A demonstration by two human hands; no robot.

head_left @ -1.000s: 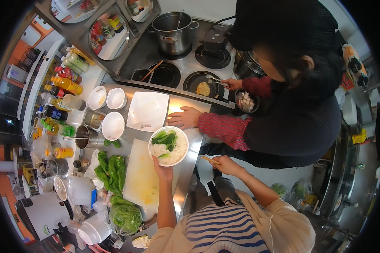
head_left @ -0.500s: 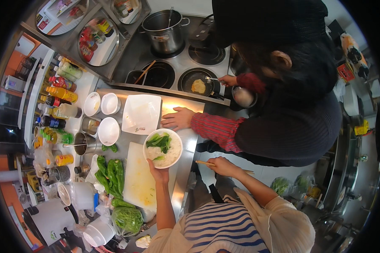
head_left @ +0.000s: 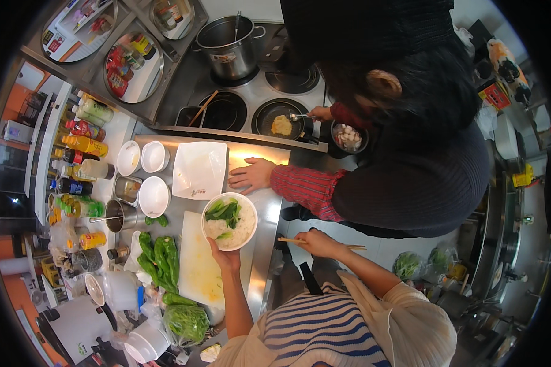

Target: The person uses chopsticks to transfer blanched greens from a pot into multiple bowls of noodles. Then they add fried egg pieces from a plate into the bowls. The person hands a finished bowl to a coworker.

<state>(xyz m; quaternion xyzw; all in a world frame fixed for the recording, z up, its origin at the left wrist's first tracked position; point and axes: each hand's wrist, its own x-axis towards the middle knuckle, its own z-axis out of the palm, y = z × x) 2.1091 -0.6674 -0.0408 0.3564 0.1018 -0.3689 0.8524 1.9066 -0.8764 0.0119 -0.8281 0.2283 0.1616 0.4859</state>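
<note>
My left hand grips a white bowl by its near rim, holding it over the upper end of a cutting board. White rice and green leafy vegetables lie in the bowl. My right hand is closed around wooden chopsticks out past the counter edge, away from the bowl. Just beyond the bowl stands a square white dish. Beside it a co-worker's hand lies flat on the steel counter.
At right, the co-worker works a utensil in a frying pan holding a yellow egg-like piece. A tall pot stands at the back. Green peppers, small white bowls and sauce bottles line the left.
The view has shifted slightly, so most things sit a little further left. The co-worker's head has leaned, uncovering a container of pale pieces near the stove. My hands keep their holds.
</note>
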